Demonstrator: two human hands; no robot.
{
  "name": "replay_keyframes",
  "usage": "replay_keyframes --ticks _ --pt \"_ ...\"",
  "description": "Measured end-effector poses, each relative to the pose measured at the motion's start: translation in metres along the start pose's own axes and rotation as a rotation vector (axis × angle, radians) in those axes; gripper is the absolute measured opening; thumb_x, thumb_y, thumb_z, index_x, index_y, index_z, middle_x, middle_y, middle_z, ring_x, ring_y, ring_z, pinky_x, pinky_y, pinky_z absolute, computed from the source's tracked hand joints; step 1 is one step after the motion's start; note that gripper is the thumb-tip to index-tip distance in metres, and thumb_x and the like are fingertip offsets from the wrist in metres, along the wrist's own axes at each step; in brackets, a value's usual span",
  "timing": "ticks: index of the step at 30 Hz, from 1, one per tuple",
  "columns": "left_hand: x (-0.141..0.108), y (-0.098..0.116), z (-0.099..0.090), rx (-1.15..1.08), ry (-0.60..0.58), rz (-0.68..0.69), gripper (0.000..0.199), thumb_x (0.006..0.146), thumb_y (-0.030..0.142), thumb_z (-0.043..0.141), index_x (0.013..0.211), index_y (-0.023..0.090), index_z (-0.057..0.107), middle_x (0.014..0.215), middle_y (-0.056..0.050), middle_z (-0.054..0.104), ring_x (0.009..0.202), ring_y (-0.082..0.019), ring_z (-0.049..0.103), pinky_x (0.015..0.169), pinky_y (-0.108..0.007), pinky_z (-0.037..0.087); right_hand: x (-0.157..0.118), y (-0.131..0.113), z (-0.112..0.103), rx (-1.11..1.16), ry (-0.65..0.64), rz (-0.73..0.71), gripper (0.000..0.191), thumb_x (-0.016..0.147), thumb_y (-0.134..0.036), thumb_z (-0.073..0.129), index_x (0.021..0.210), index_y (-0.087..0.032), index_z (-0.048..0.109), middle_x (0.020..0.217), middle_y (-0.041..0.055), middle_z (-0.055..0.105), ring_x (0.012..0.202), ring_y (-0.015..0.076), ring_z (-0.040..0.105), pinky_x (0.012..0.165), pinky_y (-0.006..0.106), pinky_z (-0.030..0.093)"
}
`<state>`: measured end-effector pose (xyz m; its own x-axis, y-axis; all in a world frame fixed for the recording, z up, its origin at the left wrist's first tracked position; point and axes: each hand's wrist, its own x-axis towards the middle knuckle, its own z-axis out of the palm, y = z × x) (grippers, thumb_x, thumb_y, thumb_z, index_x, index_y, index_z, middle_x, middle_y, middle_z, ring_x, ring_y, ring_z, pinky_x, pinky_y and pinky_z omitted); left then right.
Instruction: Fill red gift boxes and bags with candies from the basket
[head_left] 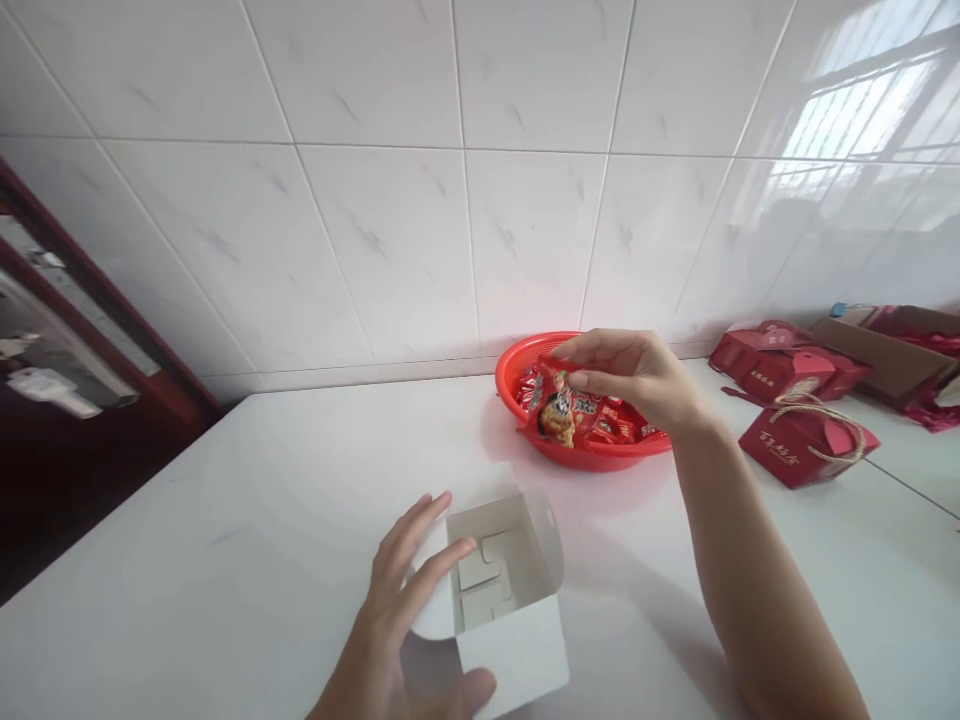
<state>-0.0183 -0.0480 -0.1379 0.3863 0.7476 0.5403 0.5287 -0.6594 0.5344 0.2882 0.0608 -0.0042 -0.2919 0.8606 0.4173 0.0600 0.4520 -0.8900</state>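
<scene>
A small white cardboard box (517, 640) stands on the table with its top open and its flaps folded outward. Only the folded tabs of its bottom show inside. My left hand (405, 590) is at the box's left side, fingers spread, the index finger over the rim and the thumb near the front; firm contact is unclear. Over a red plastic basket (577, 458), my right hand (637, 375) pinches a red snack packet (564, 405) with a noodle picture by its upper edge. Several smaller red wrapped packets (619, 422) lie in the basket.
Red gift boxes stand at the right, one with a rope handle (806, 440), others behind it (787, 360). Farther right is an open brown carton (862, 345) with red items. A tiled wall (375, 250) borders the white table (225, 520); a dark red door (67, 400) is left.
</scene>
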Motion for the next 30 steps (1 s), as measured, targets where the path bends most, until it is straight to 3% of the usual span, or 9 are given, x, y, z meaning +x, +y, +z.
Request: replay_keyframes --ticks 4,7,9,12,15,18,21,26,30 --pt "0.008 0.007 -0.01 -0.203 0.077 -0.118 0.05 0.087 0.039 0.072 0.135 0.033 0.058 0.148 -0.011 0.053 0.135 -0.034 0.051 0.106 -0.048 0.049 0.002 -0.001 0.042 0.065 -0.28 0.003 0.02 0.081 -0.021 0.078 0.101 -0.018 0.077 0.103 0.0074 0.077 0.099 0.0216 0.072 0.08 0.032 0.06" --pt "0.016 0.015 -0.015 -0.441 0.186 -0.24 0.057 0.087 0.039 0.074 0.139 0.031 0.053 0.132 -0.01 0.062 0.105 -0.024 0.065 0.096 -0.04 0.054 -0.002 0.0 0.075 0.086 -0.465 -0.003 0.018 0.084 -0.02 0.075 0.101 -0.017 0.077 0.099 0.0071 0.077 0.091 0.0194 0.073 0.08 0.033 0.06" --pt "0.02 0.02 -0.015 -0.571 0.164 -0.295 0.064 0.08 0.04 0.08 0.137 0.025 0.056 0.117 -0.01 0.069 0.095 -0.023 0.064 0.088 -0.037 0.056 -0.005 0.002 0.095 0.118 -0.51 -0.001 0.016 0.084 -0.02 0.075 0.099 -0.016 0.076 0.094 0.0059 0.077 0.085 0.0178 0.073 0.079 0.033 0.06" --pt "0.023 0.026 -0.016 -0.644 0.134 -0.414 0.033 0.083 0.037 0.078 0.109 0.018 0.072 0.092 -0.007 0.072 0.087 -0.022 0.064 0.08 -0.033 0.055 -0.009 0.006 0.115 0.158 -0.457 0.021 0.02 0.084 -0.023 0.075 0.102 -0.017 0.074 0.087 0.0042 0.076 0.082 0.0165 0.071 0.079 0.032 0.058" --pt "0.026 0.031 -0.018 -0.678 0.231 -0.46 0.025 0.084 0.039 0.077 0.094 0.016 0.074 0.088 -0.007 0.073 0.085 -0.022 0.066 0.079 -0.032 0.055 -0.009 0.007 0.118 0.172 -0.444 0.058 0.037 0.084 -0.032 0.077 0.117 -0.018 0.068 0.091 0.0048 0.076 0.084 0.0174 0.07 0.079 0.033 0.057" --pt "0.029 0.032 -0.02 -0.716 0.389 -0.498 0.029 0.082 0.04 0.079 0.097 0.016 0.075 0.092 -0.008 0.075 0.089 -0.024 0.069 0.082 -0.034 0.056 -0.008 0.006 0.113 0.114 -0.559 0.1 0.058 0.078 -0.035 0.083 0.129 -0.019 0.06 0.1 0.0062 0.075 0.097 0.0216 0.07 0.09 0.039 0.055" --pt "0.03 0.029 -0.021 -0.729 0.481 -0.522 0.03 0.081 0.039 0.08 0.099 0.016 0.075 0.094 -0.009 0.076 0.092 -0.025 0.071 0.084 -0.033 0.056 -0.009 0.007 0.112 0.103 -0.584 0.117 0.052 0.081 -0.034 0.081 0.127 -0.019 0.061 0.101 0.0071 0.075 0.098 0.0232 0.071 0.094 0.042 0.054" --pt "0.027 0.026 -0.022 -0.747 0.456 -0.535 0.031 0.081 0.037 0.081 0.104 0.017 0.073 0.1 -0.009 0.077 0.096 -0.025 0.071 0.087 -0.034 0.056 -0.01 0.017 0.119 0.193 -0.467 0.142 0.038 0.082 -0.035 0.08 0.112 -0.016 0.066 0.101 0.0092 0.075 0.087 0.0223 0.073 0.083 0.04 0.058" --pt "0.026 0.026 -0.026 -0.743 0.402 -0.488 0.031 0.084 0.038 0.078 0.105 0.017 0.073 0.103 -0.009 0.077 0.098 -0.026 0.071 0.089 -0.035 0.055 -0.009 0.022 0.12 0.187 -0.444 0.136 0.036 0.08 -0.035 0.081 0.107 -0.016 0.067 0.097 0.0082 0.074 0.084 0.0211 0.072 0.078 0.037 0.059"
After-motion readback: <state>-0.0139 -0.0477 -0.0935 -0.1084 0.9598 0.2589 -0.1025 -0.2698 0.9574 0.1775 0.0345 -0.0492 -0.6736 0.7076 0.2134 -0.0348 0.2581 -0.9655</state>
